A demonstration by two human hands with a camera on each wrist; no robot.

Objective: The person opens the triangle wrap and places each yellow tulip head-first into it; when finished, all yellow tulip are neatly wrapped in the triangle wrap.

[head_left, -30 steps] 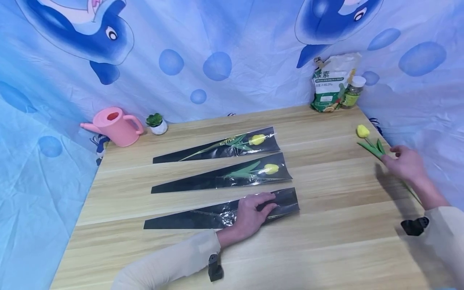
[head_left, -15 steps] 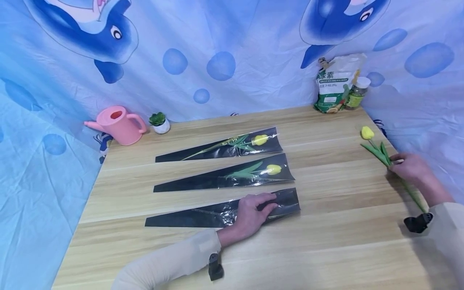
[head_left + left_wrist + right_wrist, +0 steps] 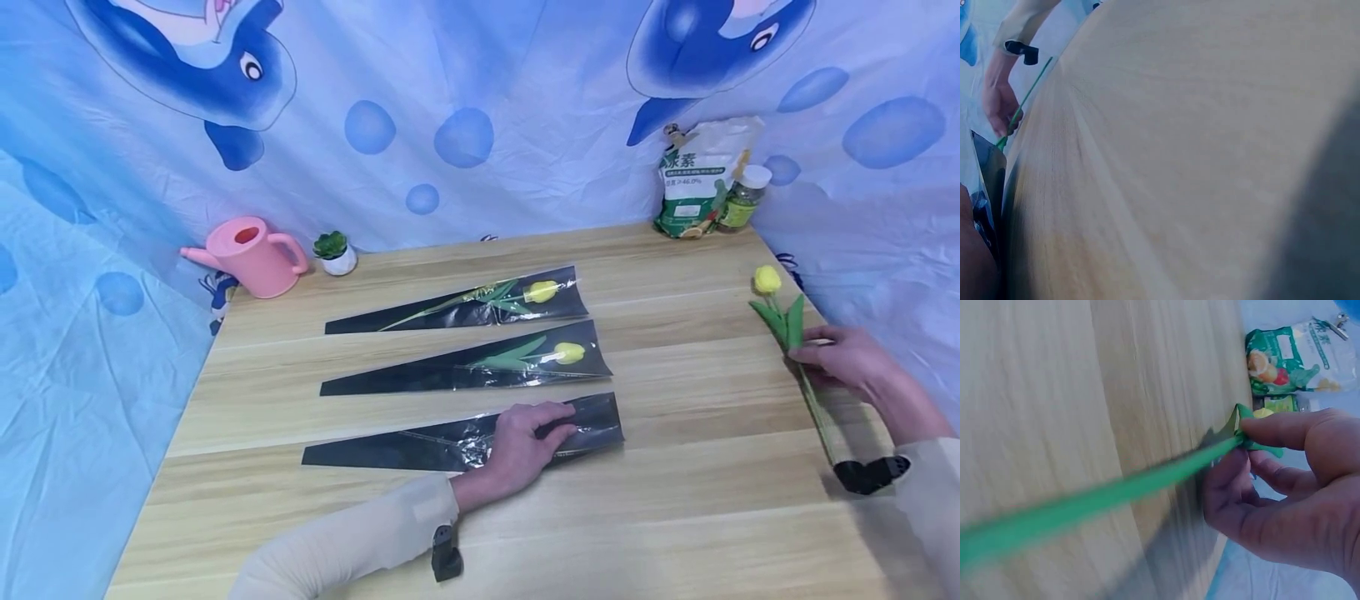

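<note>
My right hand (image 3: 851, 362) pinches an artificial yellow tulip (image 3: 767, 280) by its green stem, just below the leaves, over the table's right side. The right wrist view shows thumb and fingertips meeting on the stem (image 3: 1147, 483), whose lower end runs toward the camera. My left hand (image 3: 519, 454) holds the wide end of the nearest black flower sleeve (image 3: 375, 452), thumb and forefinger close together on its film. No flower shows in this sleeve. In the left wrist view, the sleeve's end (image 3: 991, 162) stands raised beside the hand's edge.
Two more black sleeves lie behind, the middle sleeve (image 3: 397, 381) and the far sleeve (image 3: 360, 323), each with a yellow tulip inside. Along the back are a pink watering can (image 3: 258, 262), a potted succulent (image 3: 335, 252), a green-white bag (image 3: 701, 179) and a lidded jar (image 3: 741, 200).
The tulip has turned more upright in my right hand, its stem's lower end swinging left. My left hand stays on the nearest sleeve. The head view has shifted slightly.
</note>
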